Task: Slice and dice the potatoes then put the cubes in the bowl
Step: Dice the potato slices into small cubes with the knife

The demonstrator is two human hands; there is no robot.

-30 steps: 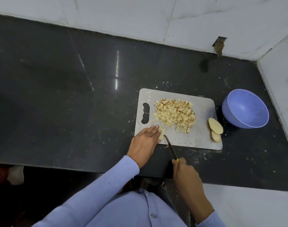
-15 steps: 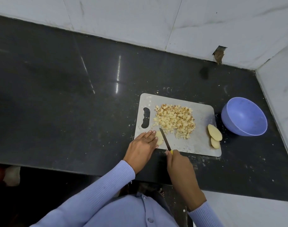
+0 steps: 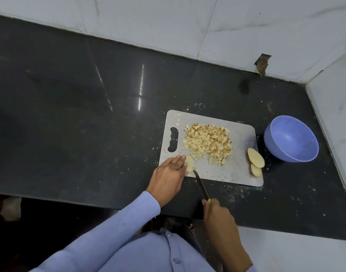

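The board (image 3: 241,171) lies on the desk (image 3: 89,114). Cubes (image 3: 207,143) sit mid-board, two slices (image 3: 255,160) at its right edge, the bowl (image 3: 291,141) on the desk just right of the board.

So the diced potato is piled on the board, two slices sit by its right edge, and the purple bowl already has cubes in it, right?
Not quite. The head view shows the bowl empty. The cubes are piled on the board, with two slices by its right edge.
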